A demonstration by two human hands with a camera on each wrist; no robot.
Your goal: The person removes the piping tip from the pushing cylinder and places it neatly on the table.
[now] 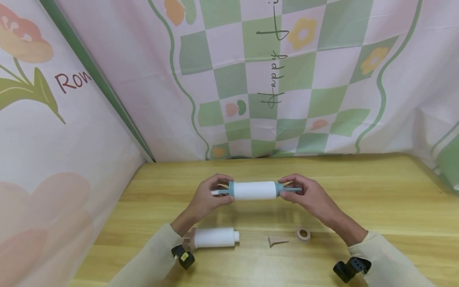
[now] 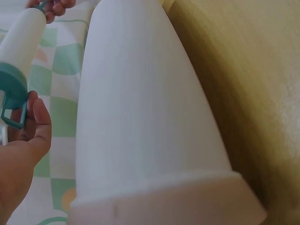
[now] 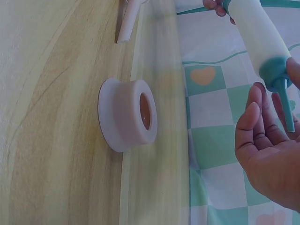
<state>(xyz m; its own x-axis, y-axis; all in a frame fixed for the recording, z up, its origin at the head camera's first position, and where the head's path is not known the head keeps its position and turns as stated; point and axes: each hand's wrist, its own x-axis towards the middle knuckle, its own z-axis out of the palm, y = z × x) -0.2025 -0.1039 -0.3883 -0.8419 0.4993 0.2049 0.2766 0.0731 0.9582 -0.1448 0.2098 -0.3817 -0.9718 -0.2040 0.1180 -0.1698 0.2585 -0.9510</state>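
Held level above the table is a syringe-like dispenser [image 1: 255, 190] with a white barrel, teal end caps and a thin teal nozzle [image 1: 293, 189] pointing right. My left hand [image 1: 214, 195] grips its left teal cap between fingers and thumb, beside the teal loop handle [image 2: 16, 115]. The right cap [image 3: 274, 70] is pinched by my right hand [image 1: 305, 195], whose fingers lie around the nozzle without visibly closing on it. Below my left forearm, a second white barrel [image 1: 215, 237] with a beige end lies on the table.
On the wooden table [image 1: 376, 207] lie a beige nozzle [image 1: 276, 241] and a beige ring cap [image 1: 303, 234], both nearer me than the hands. A patterned cloth [image 1: 229, 79] hangs behind the table, and another [image 1: 53, 139] stands at the left.
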